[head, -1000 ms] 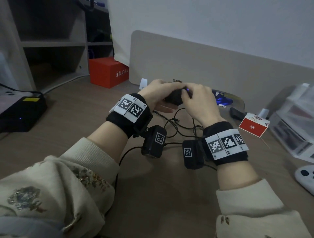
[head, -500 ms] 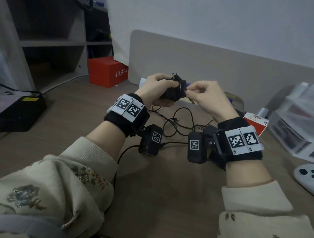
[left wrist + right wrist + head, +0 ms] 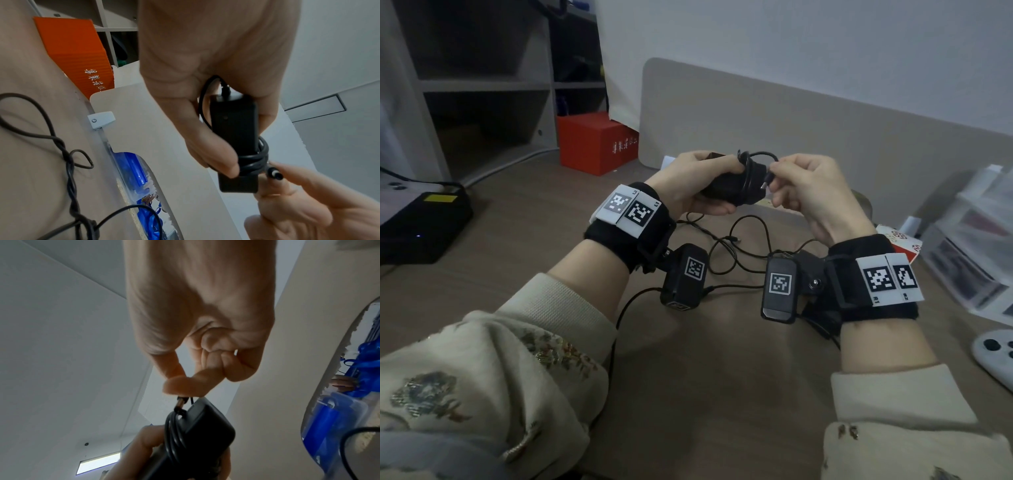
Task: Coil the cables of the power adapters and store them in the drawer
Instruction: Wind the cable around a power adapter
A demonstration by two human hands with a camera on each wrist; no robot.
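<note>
My left hand [image 3: 700, 180] grips a black power adapter [image 3: 736, 186] above the desk, thumb and fingers round its body [image 3: 234, 129]. Its thin black cable [image 3: 255, 155] is wound several times round the adapter's far end. My right hand [image 3: 803, 186] pinches the cable's barrel plug [image 3: 765, 183] between thumb and forefinger, right beside the adapter [image 3: 197, 434]. A short loop of cable [image 3: 760, 156] arches from the windings to the plug [image 3: 182, 401]. Clear plastic drawers [image 3: 969, 246] stand at the right edge of the desk.
Loose black cables [image 3: 736, 246] lie tangled on the desk [image 3: 517, 240] below my hands. A red box [image 3: 594, 144] stands at the back left, a black device [image 3: 421, 226] at the left edge. A red-and-white carton [image 3: 904, 240] and a white game controller [image 3: 996, 353] lie to the right.
Both hands have risen from the desk with the adapter. The trailing cable is now wound round it, and my right hand has come to the plug end.
</note>
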